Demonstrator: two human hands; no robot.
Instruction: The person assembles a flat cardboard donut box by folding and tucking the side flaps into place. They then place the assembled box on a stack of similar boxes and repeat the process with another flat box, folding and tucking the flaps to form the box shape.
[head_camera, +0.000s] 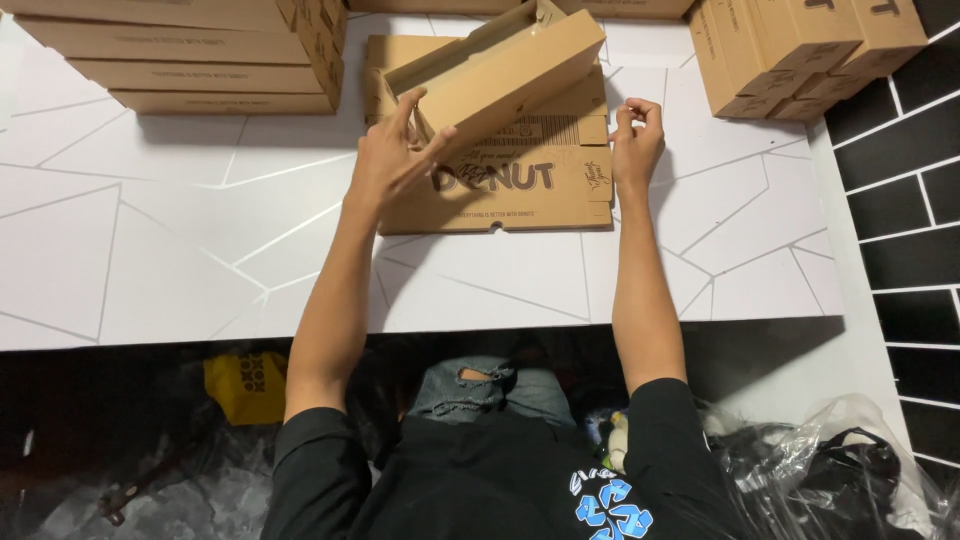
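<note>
box in hand: a half-formed brown cardboard box (500, 75) was lifted at a tilt above the table's far middle, walls partly up, lid not closed.
left hand: the left hand (395, 155) gripped the near-left corner of the raised box, thumb and fingers pinched narrow on the cardboard edge.
right hand: the right hand (635, 140) was off the raised box, just right of the flat stack; fingers curled in close. Whether they pinched a flap edge or nothing, cannot tell.
flat blanks: a stack of flat printed blanks (520, 185) lay directly under the raised box, dark lettering on top, touching the table.
done so far: judged partway: one box was mid-fold; finished-looking boxes were piled as a left stack (180, 60) at the far-left and a right stack (800, 50) at the far-right.
left to do: judged: closing this box, then the unfolded blanks beneath; how many, cannot tell.
table: white table (150, 250) with thin angular line pattern, mostly bare near the person.
wall: dark tiled wall (905, 200) on the right.
below table: a yellow item (245, 385) and clear plastic bags (820, 460) sat on the dark floor beside the person's knees.
</note>
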